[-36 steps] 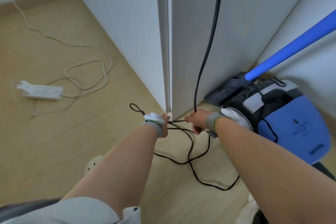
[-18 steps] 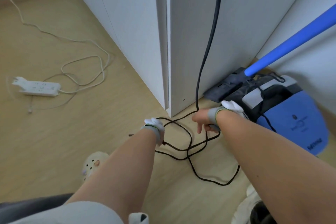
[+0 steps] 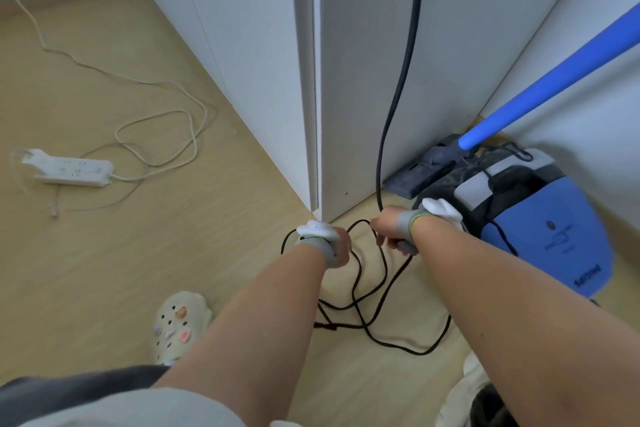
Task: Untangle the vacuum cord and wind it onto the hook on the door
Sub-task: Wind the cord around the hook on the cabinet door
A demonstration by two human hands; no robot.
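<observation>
A black vacuum cord (image 3: 384,291) lies in tangled loops on the wood floor below my hands. One strand runs straight up the white door (image 3: 367,73) and out of the top of the view; the hook is not in view. My right hand (image 3: 389,227) grips the cord at the foot of that strand. My left hand (image 3: 341,246) holds a loop of the cord just to the left; its fingers are mostly hidden behind the wrist. The blue vacuum cleaner (image 3: 540,229) sits on the floor at the right, against the wall.
The vacuum's blue tube (image 3: 554,80) slants up to the right. A white power strip (image 3: 69,170) with a looping white cable (image 3: 159,135) lies on the floor at the left. My foot in a cream clog (image 3: 180,322) stands below my left arm.
Both hands have drawn back from the door's bottom corner and lifted cord loops off the floor. My clog has come into view at lower left.
</observation>
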